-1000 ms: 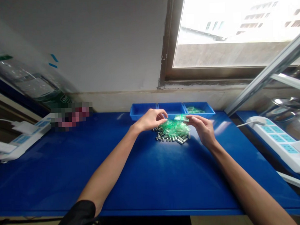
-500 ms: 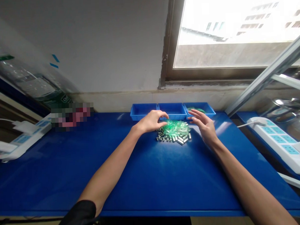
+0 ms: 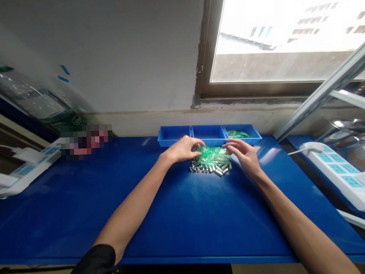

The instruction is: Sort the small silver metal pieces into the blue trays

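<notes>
A heap of crinkled green, see-through plastic pieces (image 3: 213,155) lies on the blue table (image 3: 185,217). Small silvery metal cylinders (image 3: 222,170) are spread along the heap's near side. At the heap's left edge is my left hand (image 3: 184,149), its fingers curved and the thumb apart from the forefinger. My right hand (image 3: 244,153) is by the right edge, fingers bent toward the plastic and thumb apart from them. I see nothing held in either hand. Whether the fingertips touch the plastic I cannot tell.
Behind the heap, a blue three-part tray (image 3: 176,142) stands against the wall; its right compartment holds green plastic pieces (image 3: 238,134). White power strips lie at left (image 3: 30,166) and right (image 3: 339,171). A large clear bottle (image 3: 34,98) is at far left.
My right hand has moved left and slightly down, from beside the tray's right compartment to the heap's right edge. My left hand has stayed almost in place.
</notes>
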The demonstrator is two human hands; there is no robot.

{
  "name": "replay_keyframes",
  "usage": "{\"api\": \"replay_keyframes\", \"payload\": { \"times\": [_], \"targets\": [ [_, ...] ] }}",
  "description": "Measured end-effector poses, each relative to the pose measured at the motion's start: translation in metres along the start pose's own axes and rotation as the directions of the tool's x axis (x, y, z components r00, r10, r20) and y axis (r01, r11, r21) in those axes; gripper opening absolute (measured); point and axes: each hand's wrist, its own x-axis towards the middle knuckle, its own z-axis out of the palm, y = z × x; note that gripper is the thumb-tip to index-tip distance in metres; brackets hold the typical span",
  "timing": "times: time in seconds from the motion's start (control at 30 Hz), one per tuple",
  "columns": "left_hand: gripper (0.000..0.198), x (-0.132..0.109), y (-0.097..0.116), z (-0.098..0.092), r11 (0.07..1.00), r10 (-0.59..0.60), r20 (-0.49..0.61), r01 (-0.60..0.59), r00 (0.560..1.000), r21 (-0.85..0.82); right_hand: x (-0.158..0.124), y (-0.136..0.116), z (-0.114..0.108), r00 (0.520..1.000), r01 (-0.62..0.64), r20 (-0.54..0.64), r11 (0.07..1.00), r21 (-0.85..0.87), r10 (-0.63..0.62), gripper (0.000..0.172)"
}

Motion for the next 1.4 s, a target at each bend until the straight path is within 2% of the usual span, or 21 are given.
{"api": "replay_keyframes", "payload": {
  "times": [0.47, 1.4],
  "targets": [
    [0.040, -0.002, -0.005, -0.010, 1.000, -0.010, -0.026, 0.010, 1.000, 0.007, 0.000, 0.000, -0.003, 0.999, 0.000, -0.036, 1.000, 0.010, 0.000, 0.033],
    [0.043, -0.005, -0.003, -0.014, 1.000, -0.022, -0.008, 0.022, 1.000, -0.011, 0.000, 0.003, -0.005, 0.998, 0.010, -0.056, 1.000, 0.000, -0.010, 0.036]
  ]
}}
